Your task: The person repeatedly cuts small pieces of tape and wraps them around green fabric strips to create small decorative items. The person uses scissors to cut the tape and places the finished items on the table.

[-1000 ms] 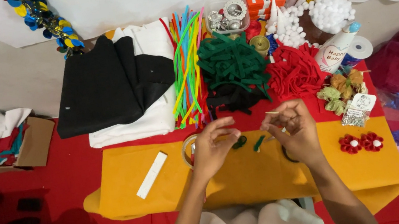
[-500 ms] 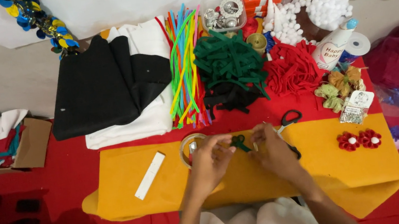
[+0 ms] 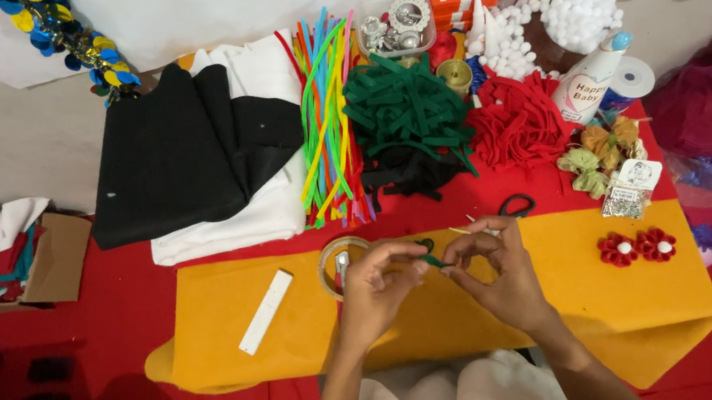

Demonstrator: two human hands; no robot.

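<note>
My left hand (image 3: 376, 284) and right hand (image 3: 500, 265) meet over the middle of the yellow felt sheet (image 3: 236, 343), near its far edge, fingertips of both pinched on a small green strip (image 3: 433, 261) stretched between them. I hold it just above the felt, close in front of me, probably so I can see the fine work; what the thin pale stick (image 3: 468, 231) by my right fingers does, I cannot tell.

A roll of clear tape (image 3: 337, 260) lies just beyond my left hand, and black-handled scissors (image 3: 516, 204) just beyond my right, both within easy reach. A white strip (image 3: 266, 311) lies on the felt's left part, and two red felt flowers (image 3: 640, 246) sit set aside toward its right edge.

Supplies crowd the far side: pipe cleaners (image 3: 324, 119), a heap of green felt strips (image 3: 403, 107), and red felt pieces (image 3: 515, 122). The felt's near corners on both sides look open for moving my arms.
</note>
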